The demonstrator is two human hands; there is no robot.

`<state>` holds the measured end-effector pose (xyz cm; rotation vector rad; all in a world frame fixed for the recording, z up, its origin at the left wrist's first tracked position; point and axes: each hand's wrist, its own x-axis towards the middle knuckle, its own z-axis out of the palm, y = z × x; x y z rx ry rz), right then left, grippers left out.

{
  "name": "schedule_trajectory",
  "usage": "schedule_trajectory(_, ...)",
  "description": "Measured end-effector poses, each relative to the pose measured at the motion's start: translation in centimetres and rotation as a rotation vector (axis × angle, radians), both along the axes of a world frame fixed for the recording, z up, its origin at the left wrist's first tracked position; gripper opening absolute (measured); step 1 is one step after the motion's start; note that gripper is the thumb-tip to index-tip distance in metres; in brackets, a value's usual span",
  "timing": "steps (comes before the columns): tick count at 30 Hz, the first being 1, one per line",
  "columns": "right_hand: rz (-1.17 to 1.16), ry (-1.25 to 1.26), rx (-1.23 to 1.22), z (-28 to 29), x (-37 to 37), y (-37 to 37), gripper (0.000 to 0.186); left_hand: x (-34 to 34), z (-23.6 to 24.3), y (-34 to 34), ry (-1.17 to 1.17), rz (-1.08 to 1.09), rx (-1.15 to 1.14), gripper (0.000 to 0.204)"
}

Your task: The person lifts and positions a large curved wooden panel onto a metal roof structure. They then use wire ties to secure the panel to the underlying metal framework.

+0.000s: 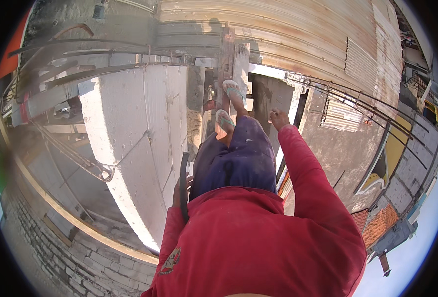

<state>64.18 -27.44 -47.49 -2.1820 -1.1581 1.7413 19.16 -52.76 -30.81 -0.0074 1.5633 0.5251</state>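
Note:
My left hand (178, 192) hangs beside my left thigh, close to a white block wall, and is partly hidden. Its fingers seem wrapped round a dark, slightly curved bar (183, 184), which runs along my forearm; what kind of tool it is does not show. My right arm reaches forward past my right thigh. At its end my right hand (280, 119) is closed, the fingers curled together. Whatever may be in them is too small to name. My feet, in flip-flops (225, 119), stand on narrow wooden planks (240, 64).
The pale block wall (125, 114) rises at my left, with bent rebar (70, 49) beyond it. Long steel bars (362, 99) stick out at the right. Corrugated metal sheeting (288, 34) lies ahead. A drop opens beside the planks, and tiled roofs (380, 225) show at the right.

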Motion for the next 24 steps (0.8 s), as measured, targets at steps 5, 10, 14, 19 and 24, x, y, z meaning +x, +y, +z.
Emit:
schedule_trajectory(5, -0.152, -0.046, -0.084, -6.2, 0.9, -7.7, 0.034, 2.0, -1.2, 2.3, 0.230, -0.532, 0.056, 0.041)
schedule_trajectory(10, -0.047, -0.235, -0.009, -13.2, 0.8, -10.5, 0.031, 4.3, -3.7, 3.9, 0.301, -0.759, 0.095, 0.041)
schedule_trajectory(14, -0.041, -0.350, 0.035, -15.6, -0.4, -8.8, 0.028, 6.7, -5.8, 5.0, 0.347, -0.896, 0.054, 0.042)
schedule_trajectory(19, -0.242, -0.260, 0.000, -20.2, -0.1, -9.5, 0.027, 9.1, -9.7, 6.9, 0.369, -1.062, 0.070, 0.046)
schedule_trajectory(24, -0.302, -0.202, -0.043, -20.5, -0.7, -10.2, 0.027, 11.3, -12.7, 8.1, 0.383, -1.201, 0.115, 0.053)
